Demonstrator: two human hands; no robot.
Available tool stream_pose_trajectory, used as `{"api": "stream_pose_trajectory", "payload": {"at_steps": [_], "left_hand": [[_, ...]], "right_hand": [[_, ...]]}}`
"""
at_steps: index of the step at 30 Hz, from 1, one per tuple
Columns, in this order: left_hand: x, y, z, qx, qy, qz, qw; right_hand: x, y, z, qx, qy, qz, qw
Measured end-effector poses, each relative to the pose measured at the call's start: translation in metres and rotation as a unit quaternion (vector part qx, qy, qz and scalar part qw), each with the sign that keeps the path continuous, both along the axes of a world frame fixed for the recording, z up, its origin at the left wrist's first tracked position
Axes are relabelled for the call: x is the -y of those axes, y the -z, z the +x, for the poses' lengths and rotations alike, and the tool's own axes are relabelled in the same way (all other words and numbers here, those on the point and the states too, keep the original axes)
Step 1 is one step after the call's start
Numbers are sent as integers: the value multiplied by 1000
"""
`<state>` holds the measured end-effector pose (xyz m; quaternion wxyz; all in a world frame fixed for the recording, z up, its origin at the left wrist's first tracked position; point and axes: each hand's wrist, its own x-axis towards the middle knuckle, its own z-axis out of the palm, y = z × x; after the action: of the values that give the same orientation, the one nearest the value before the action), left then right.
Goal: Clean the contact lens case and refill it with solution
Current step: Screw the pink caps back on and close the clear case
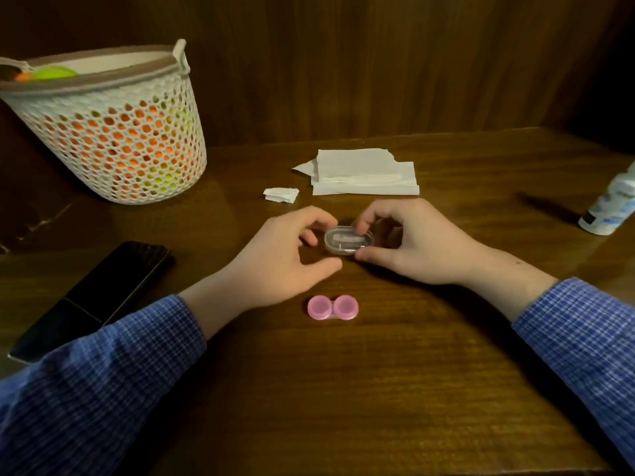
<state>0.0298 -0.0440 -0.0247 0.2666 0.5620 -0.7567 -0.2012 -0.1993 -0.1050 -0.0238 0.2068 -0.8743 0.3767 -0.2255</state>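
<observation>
Presently, both hands are occupied with a small clear plastic box [348, 241] on the tabletop [378, 389], not with the lens case itself. The right hand [412, 245] pinches the box between thumb and curled fingers along its right end. The left hand [285, 255] sits just beside the box's left end, fingers loosely curled toward it; whether they touch or grip the box cannot be determined from this view.

The pink lens case [333, 307] lies flat on the tabletop near the person, just below the hands and apart from them. Both round caps appear to be screwed on. No moisture or residue is discernible on it.

The solution bottle [610, 207] stands at the right edge of view, well apart from the case, and no hand is on it. A stack of white tissues [364, 173] lies behind the hands, with a small torn scrap [281, 195] just to its left.

Assessment: the task appears to be at an early stage. The case is still capped, so opening, emptying, wiping and refilling all seem outstanding. The torn scrap may be meant for wiping, but this cannot be confirmed.

Also noted: a white mesh basket [113, 139] at far left and a dark phone [99, 293] on the left.
</observation>
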Motion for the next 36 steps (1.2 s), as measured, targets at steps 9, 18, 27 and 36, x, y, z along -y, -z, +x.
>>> {"api": "stream_pose_trajectory", "payload": {"at_steps": [9,18,27,36], "left_hand": [[-4,3,-3,-103,-4,-35,994],[2,1,0,-154,-10,55,986],[6,-4,2,-182,-29,107,977],[7,-5,8,-180,-22,137,974]], "right_hand": [[-22,-7,7,33,-41,-132,990],[-33,-11,13,-12,-93,-227,969],[-30,-6,17,-42,-99,-262,959],[-27,-6,15,14,-76,-229,970]]}}
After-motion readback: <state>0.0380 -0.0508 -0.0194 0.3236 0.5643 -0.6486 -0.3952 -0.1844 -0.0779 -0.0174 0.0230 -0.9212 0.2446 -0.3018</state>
